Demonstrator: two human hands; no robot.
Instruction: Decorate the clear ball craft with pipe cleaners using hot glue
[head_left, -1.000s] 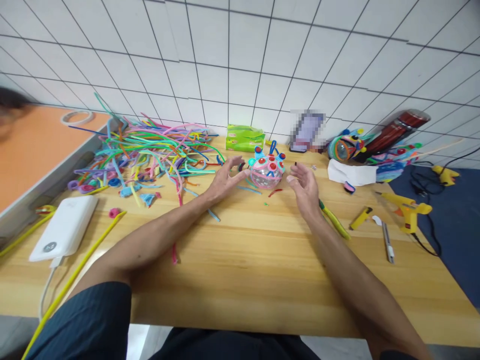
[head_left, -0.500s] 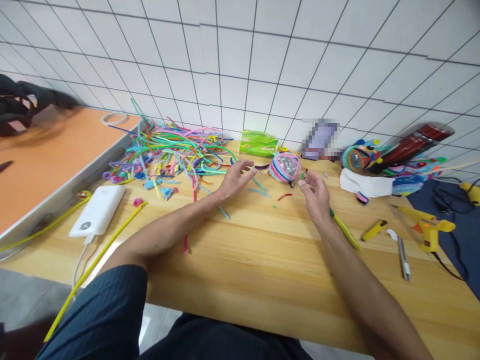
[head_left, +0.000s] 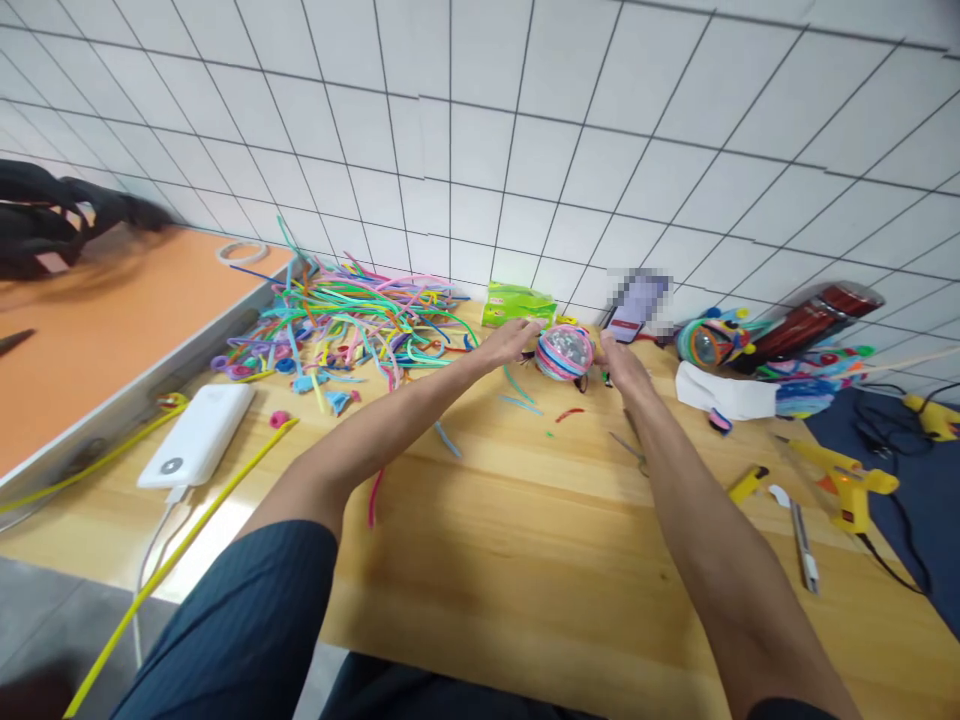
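A round craft piece (head_left: 565, 353), wrapped in pink and blue fuzzy stems with a clear silvery dome, sits on the wooden table between my hands. My left hand (head_left: 516, 342) is stretched out at its left side, palm down, fingers extended. On the other side my right hand (head_left: 624, 366) reaches forward with the thumb side toward the dome; its fingers are partly hidden behind the hand. Neither hand visibly grips the piece. Short cut stems lie in front of it, among them a red one (head_left: 570, 414) and a blue one (head_left: 520, 405).
A heap of coloured pipe cleaners (head_left: 360, 310) lies left. Behind stand a green tissue pack (head_left: 517, 303) and a phone (head_left: 637, 305) against the tiled wall. Rightward are a thermos (head_left: 817, 320), a glue gun (head_left: 847, 480) and a cutter (head_left: 804, 548). A white power bank (head_left: 196, 437) is left.
Both hands have moved forward, closer to the sides of the round piece, and turned more palm down. The camera view has tilted up slightly.
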